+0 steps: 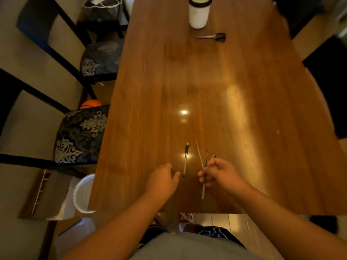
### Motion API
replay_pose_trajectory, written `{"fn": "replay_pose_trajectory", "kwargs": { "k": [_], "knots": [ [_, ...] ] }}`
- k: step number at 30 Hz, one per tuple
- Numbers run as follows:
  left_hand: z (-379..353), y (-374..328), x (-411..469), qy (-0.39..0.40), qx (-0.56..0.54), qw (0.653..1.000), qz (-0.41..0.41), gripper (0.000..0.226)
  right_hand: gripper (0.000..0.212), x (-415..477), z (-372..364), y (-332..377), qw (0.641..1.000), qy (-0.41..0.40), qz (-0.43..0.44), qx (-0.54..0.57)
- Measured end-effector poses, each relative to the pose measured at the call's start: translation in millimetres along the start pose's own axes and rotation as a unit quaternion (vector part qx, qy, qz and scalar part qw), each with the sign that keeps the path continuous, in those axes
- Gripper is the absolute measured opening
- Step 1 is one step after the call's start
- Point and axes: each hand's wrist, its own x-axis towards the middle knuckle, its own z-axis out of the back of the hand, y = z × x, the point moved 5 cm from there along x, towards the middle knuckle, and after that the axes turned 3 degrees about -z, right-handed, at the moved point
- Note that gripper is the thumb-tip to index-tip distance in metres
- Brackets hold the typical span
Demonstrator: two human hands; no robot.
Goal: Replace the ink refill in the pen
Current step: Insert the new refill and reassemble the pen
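A clear pen (pixel 185 160) with a dark grip lies on the wooden table (pixel 244 113), pointing away from me. My left hand (pixel 163 180) hovers just left of its near end, fingers curled, holding nothing. My right hand (pixel 218 172) is closed on a thin ink refill (pixel 204 182), which runs from above the fingers down toward the table edge. A second thin, pale refill (pixel 199 153) lies slanted on the table just beyond that hand. A small dark pen part (pixel 213 156) shows at the top of my right hand.
Scissors (pixel 213 36) and a white cylindrical container (pixel 199 13) sit at the table's far end. Two patterned chairs (pixel 82 134) stand along the left side. A white bucket (pixel 82 193) is on the floor by the near-left corner.
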Motion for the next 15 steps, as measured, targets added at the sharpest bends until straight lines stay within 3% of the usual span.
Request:
{"fn": "replay_pose_trajectory", "kwargs": {
  "k": [4,9,15],
  "knots": [
    [-1.8,-24.1,37.9,-0.025,0.073,0.997,0.005,0.030,0.009,9.7,15.8,9.5,0.999,-0.023,0.002,0.042],
    [-14.8,-37.9,60.4,0.020,0.130,0.991,0.010,0.032,0.007,12.0,33.0,1.8,0.996,-0.054,-0.004,0.073],
    [-15.6,-27.6,62.0,0.088,0.119,0.989,-0.010,0.022,0.021,7.5,43.4,3.9,0.994,-0.103,0.011,0.046]
  ]
}}
